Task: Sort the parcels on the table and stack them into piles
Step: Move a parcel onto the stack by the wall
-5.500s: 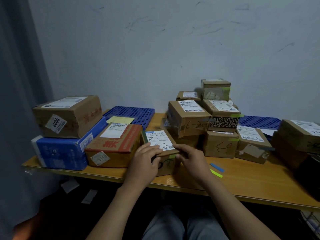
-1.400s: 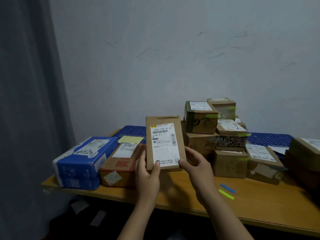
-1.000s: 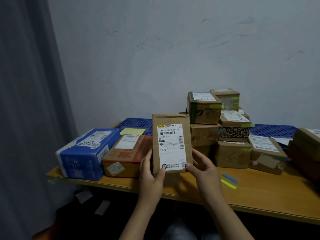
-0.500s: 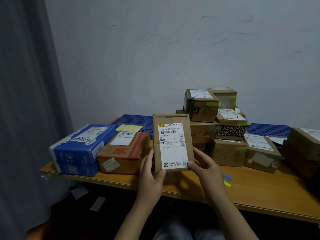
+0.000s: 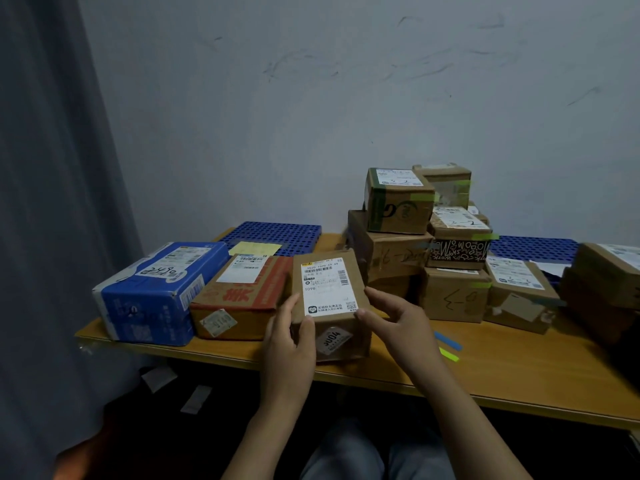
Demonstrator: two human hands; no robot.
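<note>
the table (image 5: pixel 519 372) is orange-brown, one box (image 5: pixel 152 296) is blue, another box (image 5: pixel 242 299) is brown with red print, the mats (image 5: pixel 273 233) are blue.

Grey curtain (image 5: pixel 52 202), far 9 o'clock | scuffed pale wall (image 5: pixel 311 98), 12 o'clock | blue perforated panel (image 5: pixel 273 235), near 9 o'clock, yellow note (image 5: pixel 258 249) overlapping its near edge | second blue panel (image 5: pixel 533 249), 3 o'clock | blue strip (image 5: pixel 447 340) beside green strip (image 5: pixel 449 354), 4 o'clock | paper scraps (image 5: pixel 158 378) on floor, 7 o'clock

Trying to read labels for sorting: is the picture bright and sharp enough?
Head view: dim and bluish overall; the label on the held parcel shows its barcode and 1098, finer print blurs; no glare on it; the boxes at the far right sink into shadow.
</note>
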